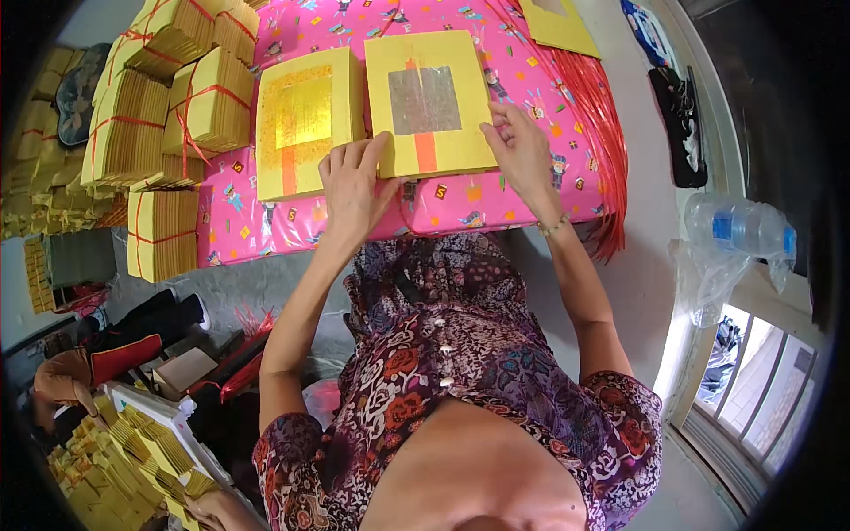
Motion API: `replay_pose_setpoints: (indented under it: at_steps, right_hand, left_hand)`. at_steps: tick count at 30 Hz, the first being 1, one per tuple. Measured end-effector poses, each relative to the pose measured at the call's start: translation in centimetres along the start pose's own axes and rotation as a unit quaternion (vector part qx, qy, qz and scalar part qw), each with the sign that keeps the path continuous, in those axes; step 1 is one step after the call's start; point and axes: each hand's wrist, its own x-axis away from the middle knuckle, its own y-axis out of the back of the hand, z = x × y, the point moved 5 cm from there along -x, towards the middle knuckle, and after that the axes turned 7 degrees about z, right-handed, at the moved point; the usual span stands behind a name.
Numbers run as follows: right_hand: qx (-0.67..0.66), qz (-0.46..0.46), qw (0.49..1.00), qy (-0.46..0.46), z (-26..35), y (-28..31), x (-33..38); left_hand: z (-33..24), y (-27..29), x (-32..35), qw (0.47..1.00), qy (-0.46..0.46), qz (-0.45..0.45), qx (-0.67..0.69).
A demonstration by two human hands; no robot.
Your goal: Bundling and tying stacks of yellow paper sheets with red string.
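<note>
Two thick stacks of yellow paper sheets lie side by side on the pink table. The left stack shows a gold square with an orange strip below it; the right stack bears a silver square and an orange strip. My left hand has its fingers spread over the near right corner of the gold-square stack, its index finger and thumb against the near left corner of the silver-square stack. At the silver-square stack's right edge, my right hand has curled fingers and a thumb pinching the edge.
Bundles of yellow paper tied with red string are piled at the left. Red strands hang over the table's right side, below another yellow sheet. Plastic bottles lie at right. Another person's hand is by yellow bundles at lower left.
</note>
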Motion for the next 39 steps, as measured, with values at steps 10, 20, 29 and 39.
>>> replay_pose_setpoints:
  at_steps: [10,20,29,39]
  right_hand:
    - [-0.009,-0.026,1.0,-0.007,-0.6,-0.2,-0.2]
    - [0.028,-0.021,0.999,-0.008,0.2,-0.1,0.0]
    - [0.067,-0.004,0.995,0.07,0.9,0.7,0.0]
    - [0.144,0.16,0.939,0.268,2.5,0.3,0.5]
  left_hand:
    - [0.2,0.5,-0.3,1.0,-0.007,0.011,0.013]
    - [0.6,0.8,-0.6,0.998,0.007,0.04,0.045]
    - [-0.3,1.8,-0.7,0.997,-0.034,0.0,0.063]
    - [0.4,1.1,-1.6,0.985,-0.055,0.076,0.143]
